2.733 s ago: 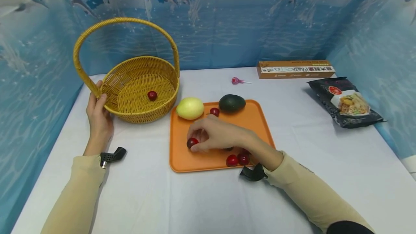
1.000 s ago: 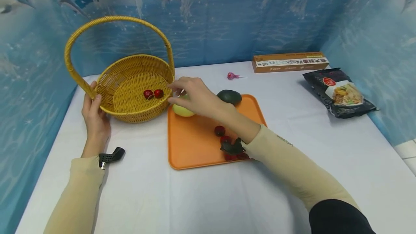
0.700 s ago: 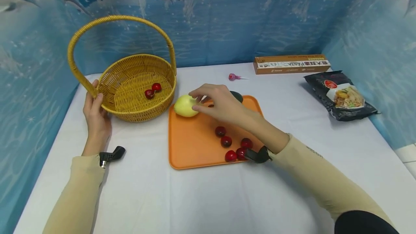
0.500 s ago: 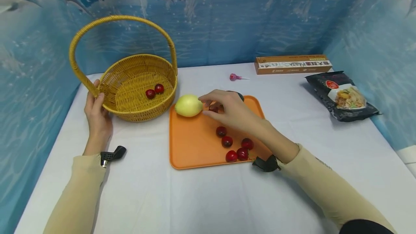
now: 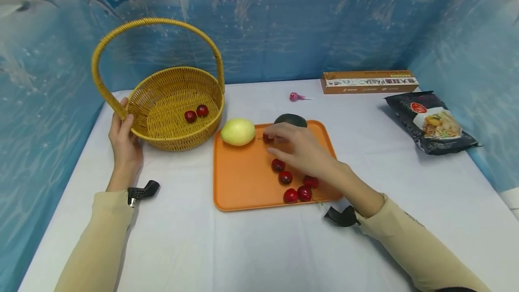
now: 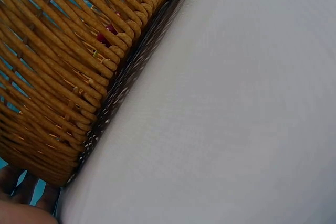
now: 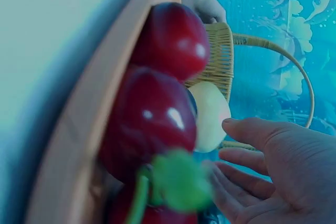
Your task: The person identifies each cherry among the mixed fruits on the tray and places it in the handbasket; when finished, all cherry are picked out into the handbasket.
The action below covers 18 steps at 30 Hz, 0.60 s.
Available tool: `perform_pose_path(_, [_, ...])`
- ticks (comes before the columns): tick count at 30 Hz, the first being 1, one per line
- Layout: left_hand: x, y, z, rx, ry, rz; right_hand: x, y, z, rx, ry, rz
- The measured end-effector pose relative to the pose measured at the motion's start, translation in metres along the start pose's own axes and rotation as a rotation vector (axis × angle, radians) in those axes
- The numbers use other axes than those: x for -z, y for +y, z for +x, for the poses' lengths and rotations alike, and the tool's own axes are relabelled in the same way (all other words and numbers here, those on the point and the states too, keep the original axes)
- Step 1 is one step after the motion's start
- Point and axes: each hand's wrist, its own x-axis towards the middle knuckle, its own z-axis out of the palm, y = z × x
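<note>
A: Where does the cherry lie?

B: On the tray, near its far edge, about midway along, at the left side of the right hand and partly hidden by it. It's nearly round, so no long axis matters.

A: Is that hand holding it?

B: I'd say not; the thumb and fingers stand apart with the cherry by the gap. Whether a finger touches it, I can't tell.

A: And the left hand?

B: Well apart, gripping the left side of the basket, by the foot of its handle. The right is clearly the nearer of the two hands.

A: What crowds the cherry?

B: The avocado lies along the far edge, just beyond and to the right. The lemon fills the far left corner, between cherry and basket. Five more cherries run from mid-tray to the near edge, under or beside the right forearm.

A: Farther out?

B: Two cherries in the basket, at the far left of the counter. A lollipop beyond the tray, a box at the counter's far edge, and a bag by its right edge. None of those blocks the hand.
</note>
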Motion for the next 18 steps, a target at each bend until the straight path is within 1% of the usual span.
perform_pose_path(5, [-0.001, 0.000, 0.001, 0.001, 0.000, 0.000, -0.006, -0.001, -0.002, -0.053, -0.038, -0.078])
perform_pose_path(10, [0.000, 0.001, 0.002, 0.006, 0.013, -0.004, -0.011, -0.002, -0.001, -0.074, -0.057, -0.100])
perform_pose_path(14, [-0.001, 0.001, 0.002, 0.005, 0.016, -0.011, -0.014, 0.000, -0.001, -0.058, -0.097, -0.094])
perform_pose_path(18, [-0.001, -0.001, 0.003, -0.006, 0.014, -0.018, -0.017, 0.001, -0.001, -0.028, -0.094, -0.084])
